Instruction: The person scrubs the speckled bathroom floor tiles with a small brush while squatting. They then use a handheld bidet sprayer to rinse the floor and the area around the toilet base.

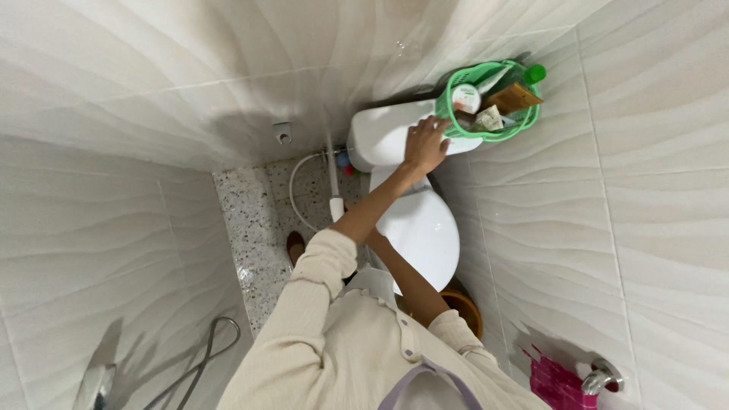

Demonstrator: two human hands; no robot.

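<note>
Clearly one hand (425, 144) is visible, which arm it belongs to I cannot tell, spread flat on the white ceramic toilet tank lid (387, 133), fingers touching the green plastic lattice basket (524, 121) of toiletries just beyond it. Judging by this, steadying or shifting the basket needs a firmer grip on its rim.

A green basket (454, 125) sits on the white toilet tank (387, 135), beside cream wave-patterned wall tiles (653, 190), above speckled grey floor (247, 220).
</note>
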